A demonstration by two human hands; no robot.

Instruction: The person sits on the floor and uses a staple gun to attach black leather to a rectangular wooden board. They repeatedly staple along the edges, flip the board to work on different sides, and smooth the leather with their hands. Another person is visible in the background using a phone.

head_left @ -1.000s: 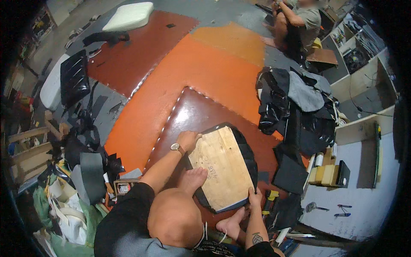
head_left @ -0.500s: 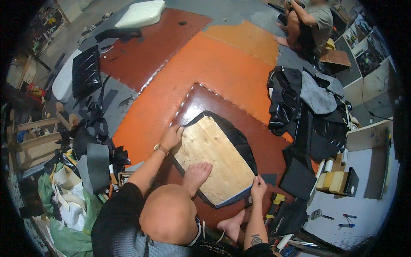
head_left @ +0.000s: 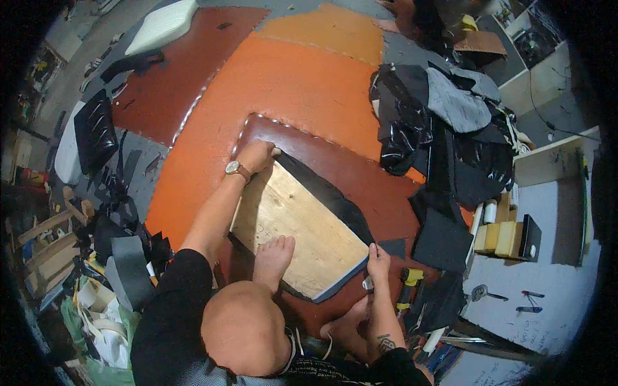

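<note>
A pale plywood board [head_left: 309,235] lies angled on a black padded cover [head_left: 328,193], whose edges show around it. My left hand [head_left: 259,154] is closed on the cover at the board's upper corner, wrist watch above the forearm. My right hand [head_left: 378,257] pinches the cover's edge beside the board's right corner. My bare left foot [head_left: 273,257] rests on the board's lower left part, below my left hand. A yellow and black tool [head_left: 409,283] lies on the floor just right of my right forearm.
Orange and maroon mats [head_left: 322,96] cover the floor. Black material [head_left: 450,167] is heaped at right, beside white shelving [head_left: 553,289]. A black pad [head_left: 96,128] and white cushion [head_left: 161,26] lie at left. Scrap wood [head_left: 51,231] is at lower left. A co-worker [head_left: 425,19] sits at top right.
The board and cover have turned, the top corner rising and shifting left with my left hand. My right hand and the board's right corner have moved up and slightly left in the view.
</note>
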